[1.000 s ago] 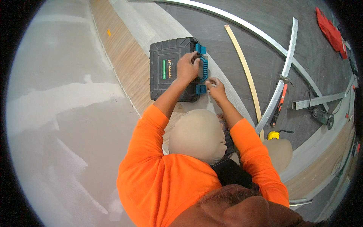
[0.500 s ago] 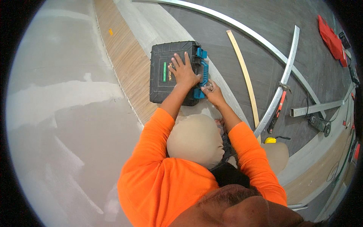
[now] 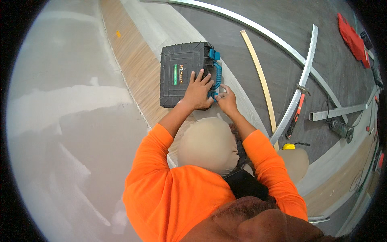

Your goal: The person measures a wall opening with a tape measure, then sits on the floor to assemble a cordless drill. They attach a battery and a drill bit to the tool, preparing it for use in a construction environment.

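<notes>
A black hard-shell tool case (image 3: 171,60) lies flat in front of me, its blue handle (image 3: 218,76) facing right between two blue latches. My left hand (image 3: 197,92) rests open on the lid's near right corner, fingers spread, its thumb by the near latch (image 3: 213,96). Bent fingers of my right hand (image 3: 227,101) grip that same latch from the right side. The far latch (image 3: 214,54) has no hand on it. From this view I cannot tell whether the near latch is fastened.
Right of the case lie a thin wooden strip (image 3: 260,76) and crossed metal channels (image 3: 309,66). A hammer (image 3: 297,111), a yellow tape measure (image 3: 288,147) and an angle grinder (image 3: 340,129) are farther right. A pale wall (image 3: 72,121) rises on my left.
My left hand has slid from the middle of the lid toward me, to the near right corner. My right hand stays by the near latch, having shifted slightly.
</notes>
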Demonstrator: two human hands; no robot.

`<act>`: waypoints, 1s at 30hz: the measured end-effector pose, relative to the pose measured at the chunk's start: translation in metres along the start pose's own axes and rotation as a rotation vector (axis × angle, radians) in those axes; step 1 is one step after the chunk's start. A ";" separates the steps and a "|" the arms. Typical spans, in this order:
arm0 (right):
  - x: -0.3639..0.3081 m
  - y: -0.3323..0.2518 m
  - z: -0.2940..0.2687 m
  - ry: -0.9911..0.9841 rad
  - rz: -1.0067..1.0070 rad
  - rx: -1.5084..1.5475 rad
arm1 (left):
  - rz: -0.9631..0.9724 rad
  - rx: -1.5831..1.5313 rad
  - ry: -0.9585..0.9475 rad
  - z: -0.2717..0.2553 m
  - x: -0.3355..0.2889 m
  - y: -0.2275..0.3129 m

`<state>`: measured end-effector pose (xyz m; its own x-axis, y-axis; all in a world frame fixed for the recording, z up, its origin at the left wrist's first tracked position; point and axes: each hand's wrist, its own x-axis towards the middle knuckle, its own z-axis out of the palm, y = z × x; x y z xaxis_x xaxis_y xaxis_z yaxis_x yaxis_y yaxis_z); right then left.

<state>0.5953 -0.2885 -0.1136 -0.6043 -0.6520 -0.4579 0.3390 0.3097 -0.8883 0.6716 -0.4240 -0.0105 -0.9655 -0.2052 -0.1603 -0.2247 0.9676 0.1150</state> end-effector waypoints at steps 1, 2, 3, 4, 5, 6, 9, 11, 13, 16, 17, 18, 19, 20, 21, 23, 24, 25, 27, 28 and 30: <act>-0.004 -0.003 0.001 0.015 -0.027 -0.020 | -0.003 -0.005 -0.004 -0.001 0.001 -0.001; -0.008 -0.007 0.002 0.030 -0.053 -0.040 | -0.005 -0.010 -0.008 -0.003 0.002 -0.002; -0.010 -0.011 0.002 0.051 -0.082 -0.058 | 0.012 0.003 -0.022 -0.006 0.006 -0.002; -0.010 -0.008 0.002 0.047 -0.078 -0.036 | 0.028 0.017 -0.035 -0.010 0.010 -0.003; -0.009 -0.005 0.002 0.044 -0.074 -0.014 | 0.045 0.031 -0.049 -0.014 0.014 -0.003; -0.010 -0.005 0.001 0.040 -0.067 0.008 | 0.077 0.057 -0.088 -0.018 0.017 -0.002; -0.010 -0.006 -0.003 -0.028 0.041 0.130 | 0.148 0.157 -0.181 -0.016 0.020 0.003; -0.001 0.009 -0.007 -0.046 -0.016 0.134 | 0.177 0.253 -0.203 0.005 0.021 0.010; 0.002 0.015 -0.014 -0.061 0.014 0.159 | 0.141 0.250 -0.219 0.008 0.024 0.018; 0.002 0.011 -0.021 -0.068 0.124 0.222 | 0.117 0.221 -0.221 0.012 0.019 0.022; 0.002 0.008 -0.023 -0.062 0.125 0.234 | 0.114 0.207 -0.219 0.014 0.016 0.022; 0.002 0.006 -0.024 -0.055 0.125 0.249 | 0.143 0.221 -0.189 0.018 0.013 0.023; 0.003 0.006 -0.024 -0.034 0.124 0.254 | 0.171 0.236 -0.158 0.025 0.009 0.022; 0.005 0.006 -0.023 -0.013 0.123 0.258 | 0.199 0.250 -0.128 0.030 0.007 0.021; 0.007 0.005 -0.023 0.011 0.122 0.266 | 0.202 0.233 -0.123 0.031 0.007 0.021; 0.013 0.002 -0.028 0.024 0.130 0.203 | 0.208 0.199 -0.112 0.032 0.008 0.018; 0.014 0.001 -0.029 0.026 0.137 0.171 | 0.236 0.167 -0.089 0.032 0.007 0.014; 0.014 0.000 -0.031 0.026 0.152 0.167 | 0.263 0.136 -0.065 0.032 0.005 0.009; 0.013 0.000 -0.035 0.027 0.185 0.158 | 0.301 0.059 -0.044 0.030 -0.001 0.002; 0.013 0.000 -0.036 0.013 0.191 0.138 | 0.310 0.014 -0.046 0.029 -0.005 -0.001; 0.013 0.001 -0.037 -0.016 0.203 0.099 | 0.321 -0.010 -0.030 0.023 -0.008 0.000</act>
<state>0.5613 -0.2713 -0.1213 -0.5053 -0.5939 -0.6261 0.5222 0.3671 -0.7697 0.6826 -0.4188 -0.0313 -0.9829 0.1151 -0.1435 0.0895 0.9807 0.1738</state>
